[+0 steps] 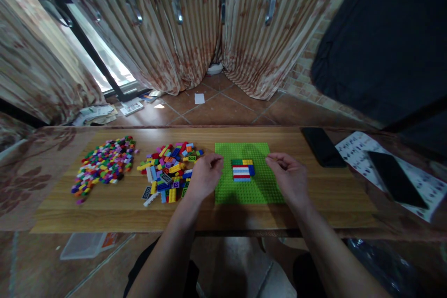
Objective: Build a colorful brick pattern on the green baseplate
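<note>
A green studded baseplate lies on the wooden board in front of me. Near its middle sits a small block of toy bricks, with green and yellow at the far side, red, white and light blue stripes below, and blue on the right. My left hand hovers at the plate's left edge, its fingers curled together. Over the right edge is my right hand, thumb and fingers pinched. Whatever either hand may hold is hidden or too small to name. Loose bricks in many colours are heaped just left of my left hand.
Farther left lies a pile of much smaller pieces. A black phone rests on the board at the right. Beyond it, another dark phone lies on a printed sheet. A clear plastic box is on the floor.
</note>
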Tool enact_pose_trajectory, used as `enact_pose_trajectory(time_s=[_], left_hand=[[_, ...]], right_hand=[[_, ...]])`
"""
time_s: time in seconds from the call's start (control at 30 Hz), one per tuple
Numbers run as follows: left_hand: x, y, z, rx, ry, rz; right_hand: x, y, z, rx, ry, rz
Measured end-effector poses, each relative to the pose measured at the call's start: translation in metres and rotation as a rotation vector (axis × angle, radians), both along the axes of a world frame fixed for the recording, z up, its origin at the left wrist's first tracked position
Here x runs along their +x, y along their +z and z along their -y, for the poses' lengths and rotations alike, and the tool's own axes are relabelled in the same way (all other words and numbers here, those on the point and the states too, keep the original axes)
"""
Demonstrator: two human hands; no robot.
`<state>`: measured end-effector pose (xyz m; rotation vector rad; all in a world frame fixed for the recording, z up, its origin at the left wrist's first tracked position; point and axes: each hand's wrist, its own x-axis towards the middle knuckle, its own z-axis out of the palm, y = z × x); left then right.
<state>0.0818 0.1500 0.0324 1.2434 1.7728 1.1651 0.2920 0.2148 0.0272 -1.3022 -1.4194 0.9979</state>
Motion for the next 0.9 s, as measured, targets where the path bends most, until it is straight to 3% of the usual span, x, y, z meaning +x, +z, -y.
enact_pose_trajectory(time_s=[0.1,0.23,0.37,0.53,0.9], left_hand=[[0.011,0.007,0.001,0.030,-0.069,0.220],[0.036,0.018,0.005,0.125,-0.233,0.704],[0.051,0.014,0.005,0.200,-0.236,0.913],[0.051,0.004,0.002,0.184,-0.147,0.897],[0.044,0.002,0.006,0.197,-0.082,0.695]], right_hand=[[-0.009,0.011,0.009,-0.086,0.191,-0.213],[-0.019,0.026,0.022,-0.318,0.509,-0.403],[-0.022,0.024,0.024,-0.337,0.500,-0.491],[-0.027,0.016,0.021,-0.346,0.484,-0.500],[-0.041,0.007,0.023,-0.338,0.453,-0.520]])
